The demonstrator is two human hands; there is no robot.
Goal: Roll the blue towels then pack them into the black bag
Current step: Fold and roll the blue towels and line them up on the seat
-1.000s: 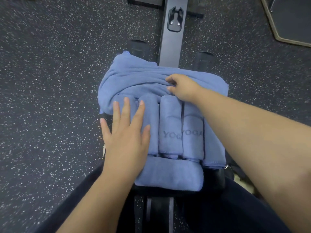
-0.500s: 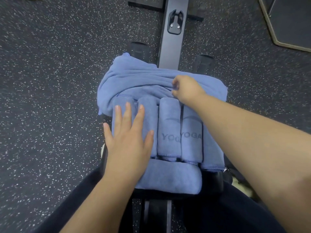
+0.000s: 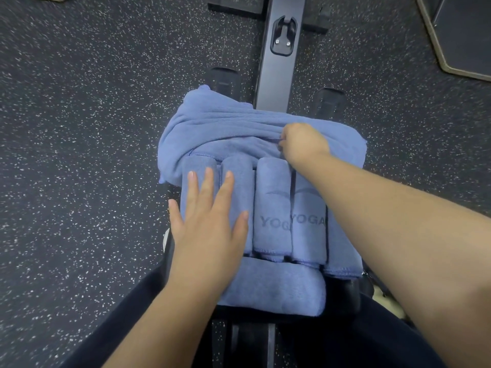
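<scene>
Several rolled blue towels [image 3: 271, 208], two printed YOGA, lie side by side, and another roll [image 3: 279, 288] lies crosswise at their near end. A loose, bunched blue towel [image 3: 225, 123] lies across their far end. My left hand [image 3: 210, 224] rests flat with spread fingers on the two left rolls. My right hand [image 3: 303, 144] has curled fingers pinching a fold of the loose towel. Black fabric with a zip pull, seemingly the black bag [image 3: 345, 293], shows under the towels at the right; most of it is hidden.
A black metal rail [image 3: 279, 75] of a gym machine runs away from me past the towels, with black foot pads [image 3: 223, 78] either side. Dark speckled rubber floor [image 3: 79, 155] surrounds everything. A mat corner [image 3: 465, 35] lies at far right. My dark-clad legs frame the bottom.
My right hand's fingers have curled tighter into the loose towel's fold and shifted slightly right. My left hand stays flat on the rolls, barely moved.
</scene>
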